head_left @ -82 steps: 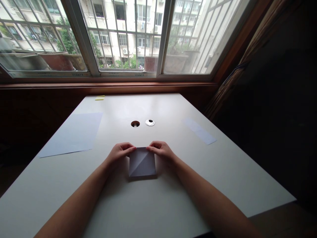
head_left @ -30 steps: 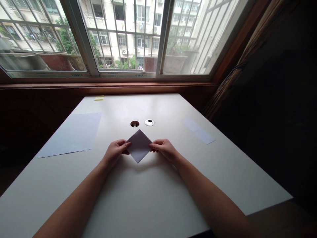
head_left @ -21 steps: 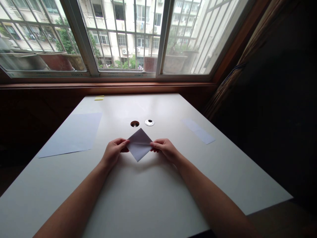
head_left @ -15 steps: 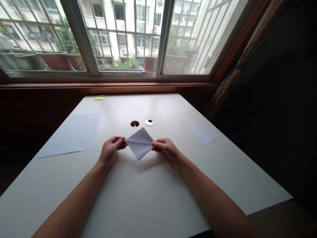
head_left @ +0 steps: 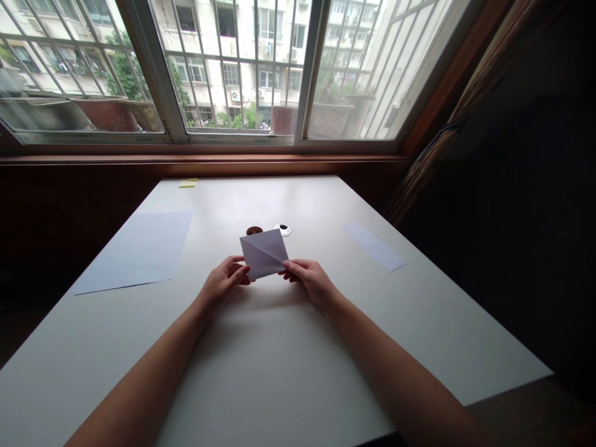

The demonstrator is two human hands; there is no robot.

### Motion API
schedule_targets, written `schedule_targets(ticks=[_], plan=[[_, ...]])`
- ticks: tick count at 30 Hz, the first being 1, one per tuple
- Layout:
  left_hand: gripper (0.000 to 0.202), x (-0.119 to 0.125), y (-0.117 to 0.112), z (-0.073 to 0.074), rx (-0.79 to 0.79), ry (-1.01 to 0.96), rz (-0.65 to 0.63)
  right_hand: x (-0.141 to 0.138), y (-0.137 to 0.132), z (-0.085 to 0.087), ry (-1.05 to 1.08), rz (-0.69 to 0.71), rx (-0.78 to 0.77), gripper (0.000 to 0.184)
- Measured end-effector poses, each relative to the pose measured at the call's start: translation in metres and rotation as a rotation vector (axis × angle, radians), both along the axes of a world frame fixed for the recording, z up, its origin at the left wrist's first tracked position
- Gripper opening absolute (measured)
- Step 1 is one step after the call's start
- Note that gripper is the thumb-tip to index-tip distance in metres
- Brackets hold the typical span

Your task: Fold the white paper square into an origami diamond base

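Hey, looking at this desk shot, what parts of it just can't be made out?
All in the head view:
- Folded paper: its back face is turned away, and the layer count is unclear.
- Left hand and right hand: the fingertips behind the paper are hidden.
- Table hole: partly covered by the paper's top edge.
- Yellow item at the far edge: too small to identify.
- Room at right: too dark to read.

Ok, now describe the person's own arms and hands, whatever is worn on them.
The left hand and the right hand are both bare, on bare forearms: no sleeve reaches into view. No glove, watch or bracelet shows at either wrist, and no ring on the fingers that are visible.
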State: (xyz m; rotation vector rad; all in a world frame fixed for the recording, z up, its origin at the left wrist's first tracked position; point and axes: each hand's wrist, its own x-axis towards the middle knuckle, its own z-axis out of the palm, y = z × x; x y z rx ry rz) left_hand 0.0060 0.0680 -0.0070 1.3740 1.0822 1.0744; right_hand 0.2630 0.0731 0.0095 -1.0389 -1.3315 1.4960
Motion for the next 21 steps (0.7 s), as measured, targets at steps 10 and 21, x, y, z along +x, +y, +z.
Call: schedule_targets(ticks=[10,21], plan=[[0.055,-0.001,-0.0003,0.0014,0.085,-0.012,0.041,-0.0031,0.0027,-0.007,-0.054,0.118,0.092,0.042],[0.05,-0.0044,-0.0013,0.0039,0.106,0.063,0.063,-0.0029,0.0007,-0.0061,-0.018,0.118,0.13,0.057]])
